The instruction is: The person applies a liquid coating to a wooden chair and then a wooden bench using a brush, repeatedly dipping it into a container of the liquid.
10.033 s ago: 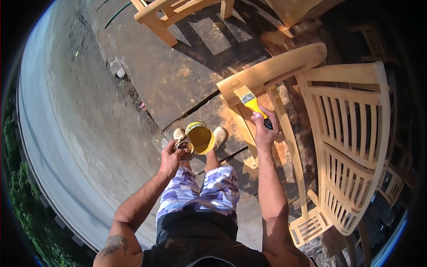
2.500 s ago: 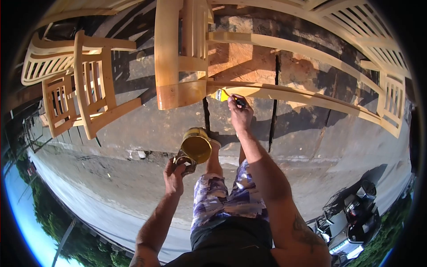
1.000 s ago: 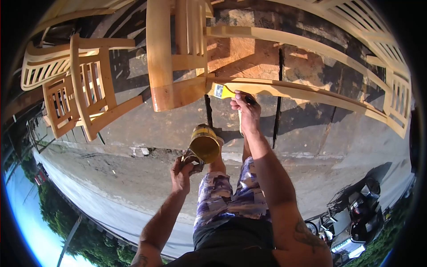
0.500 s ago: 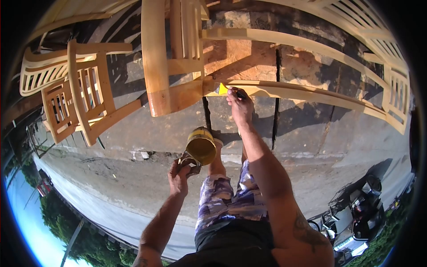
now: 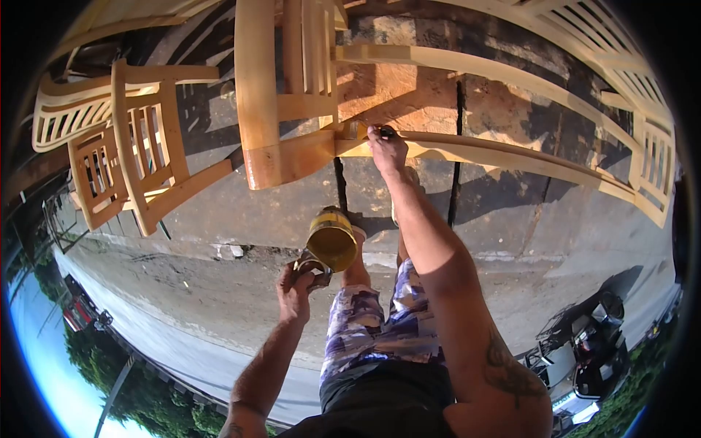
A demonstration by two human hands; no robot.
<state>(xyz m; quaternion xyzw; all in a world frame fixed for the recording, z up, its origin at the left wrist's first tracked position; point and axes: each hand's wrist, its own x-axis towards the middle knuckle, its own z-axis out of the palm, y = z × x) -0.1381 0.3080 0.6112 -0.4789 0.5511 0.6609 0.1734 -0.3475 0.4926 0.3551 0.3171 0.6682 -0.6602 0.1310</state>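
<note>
Right hand (image 5: 388, 152) at the rail's left end, brush (image 5: 361, 132) in grip

Right grip: fingers wrapped round the brush handle, its dark end showing above the knuckles. Brush points to the person's left, long axis roughly in line with the long front rail (image 5: 467, 151). Head of the brush lies over the rail's upper edge, near the join with the armrest end; bristles mostly hidden, so contact cannot be told.

Key relation: the join sits just left of the right grip, with the brush between. Right hand is the nearer; left hand (image 5: 294, 290) is well apart, lower and closer to the body.

Left grip: narrow, holding the yellow pail (image 5: 332, 233) by a ring-shaped piece (image 5: 312, 264) at its side. Pail tilted, mouth turned towards the wearer; level inside unclear.

Farther out: armrest (image 5: 255, 80) running away from the person, darker and shinier at its near end. Rear rail (image 5: 438, 56) beyond the front one. Slatted chair (image 5: 139, 139) off left, on dark-stained paving (image 5: 409, 182).
</note>
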